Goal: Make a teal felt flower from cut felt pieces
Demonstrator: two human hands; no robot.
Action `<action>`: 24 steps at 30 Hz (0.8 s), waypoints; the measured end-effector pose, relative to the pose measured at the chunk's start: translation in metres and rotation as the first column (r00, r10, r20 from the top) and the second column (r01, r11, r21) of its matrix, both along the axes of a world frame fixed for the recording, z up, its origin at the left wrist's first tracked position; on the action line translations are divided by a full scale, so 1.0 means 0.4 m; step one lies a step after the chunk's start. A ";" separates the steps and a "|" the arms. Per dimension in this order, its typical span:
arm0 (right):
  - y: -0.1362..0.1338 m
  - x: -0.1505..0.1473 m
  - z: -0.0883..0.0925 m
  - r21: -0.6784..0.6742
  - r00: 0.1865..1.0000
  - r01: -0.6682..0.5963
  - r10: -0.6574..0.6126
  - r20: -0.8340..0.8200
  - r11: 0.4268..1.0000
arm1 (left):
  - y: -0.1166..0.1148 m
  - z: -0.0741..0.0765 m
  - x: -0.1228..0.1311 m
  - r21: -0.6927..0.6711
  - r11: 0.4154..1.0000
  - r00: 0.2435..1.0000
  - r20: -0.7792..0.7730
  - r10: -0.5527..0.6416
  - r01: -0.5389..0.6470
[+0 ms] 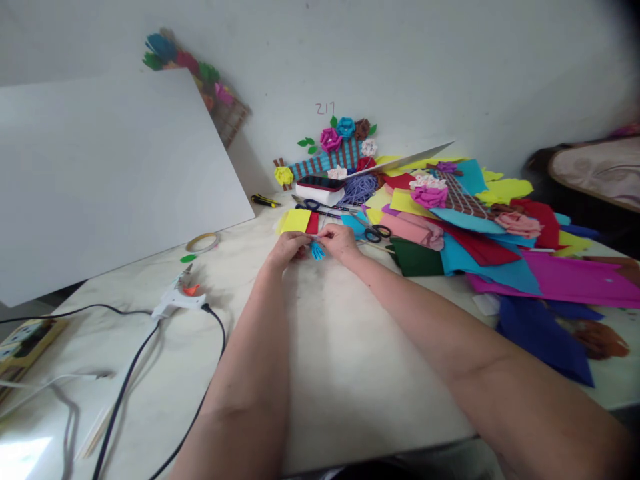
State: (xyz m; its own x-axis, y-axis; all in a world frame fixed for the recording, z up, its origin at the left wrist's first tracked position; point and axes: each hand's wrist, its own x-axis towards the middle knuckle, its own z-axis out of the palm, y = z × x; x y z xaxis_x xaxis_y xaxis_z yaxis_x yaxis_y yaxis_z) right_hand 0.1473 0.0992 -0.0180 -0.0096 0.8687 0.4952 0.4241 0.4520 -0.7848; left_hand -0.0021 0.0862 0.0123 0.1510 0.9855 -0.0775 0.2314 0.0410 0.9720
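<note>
Forearms [255, 353] fwd, L hand [289, 249] & R hand [340, 241] nearly closed, pinching sm. blue fringed pc [317, 252] btwn them.

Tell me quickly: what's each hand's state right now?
Left hand: closed, fingers pinching the blue fringed piece.
Right hand: closed, fingers pinching the same piece.

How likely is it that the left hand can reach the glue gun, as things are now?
Probably yes: the glue gun lies to the left of the left hand, and nothing seems to stand between them. However, that hand appears busy holding the blue fringe with the right hand.
</note>
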 end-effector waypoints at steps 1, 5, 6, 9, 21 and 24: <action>0.002 -0.001 -0.002 -0.010 1.000 -0.005 0.005 -0.019 1.000 | -0.001 0.000 0.000 -0.003 1.000 1.000 -0.008 -0.005 0.005; 0.007 -0.003 -0.007 -0.059 0.996 -0.024 0.019 -0.087 0.998 | -0.003 -0.003 -0.001 -0.027 0.999 0.999 -0.015 -0.037 0.036; 0.008 -0.003 -0.008 -0.069 0.995 -0.028 0.021 -0.102 0.997 | -0.003 -0.005 -0.002 -0.025 0.998 0.999 -0.004 -0.051 0.051; 0.011 -0.002 -0.007 -0.066 0.987 -0.045 0.033 -0.160 0.997 | 0.000 -0.013 -0.007 0.009 0.995 0.994 0.027 -0.104 0.103; 0.012 -0.004 -0.010 -0.074 0.952 -0.072 0.047 -0.303 0.995 | 0.002 -0.017 -0.007 0.069 0.991 0.991 0.066 -0.116 0.111; 0.010 -0.002 -0.005 -0.094 0.938 -0.092 0.054 -0.342 0.991 | 0.001 -0.013 -0.006 0.042 0.992 0.988 0.098 -0.120 0.117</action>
